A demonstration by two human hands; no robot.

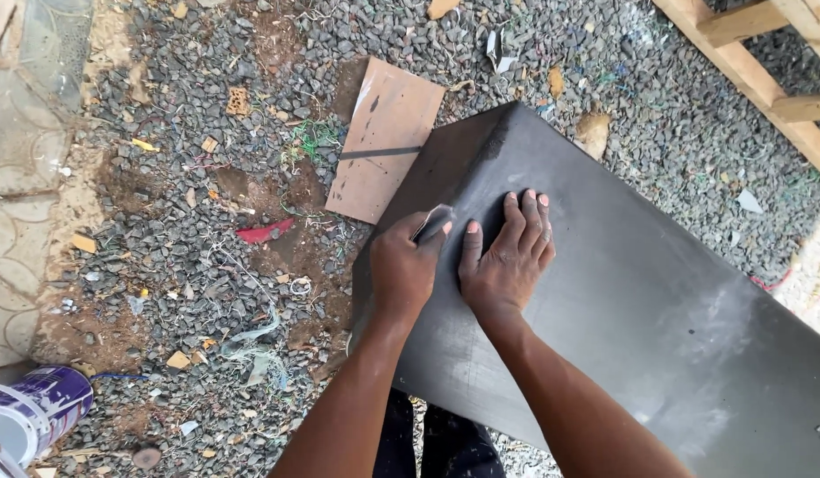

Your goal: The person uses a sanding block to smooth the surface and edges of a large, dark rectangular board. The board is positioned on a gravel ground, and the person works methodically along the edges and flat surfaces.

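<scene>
A large dark grey board (631, 301) lies tilted across the gravel, its corner pointing up and away from me. My left hand (405, 265) grips a small folded piece of grey sandpaper (434, 221) and presses it on the board near its left edge. My right hand (509, 257) lies flat on the board just beside it, fingers stretched out and close together, holding nothing. Pale dusty smears show on the board's lower right part.
A brown cardboard piece (385, 137) lies on the gravel (180, 230) beyond the board's corner. A purple and white paint can (34, 412) lies at the bottom left. Pale wooden beams (764, 71) cross the top right. Paving stones (20, 133) run along the left.
</scene>
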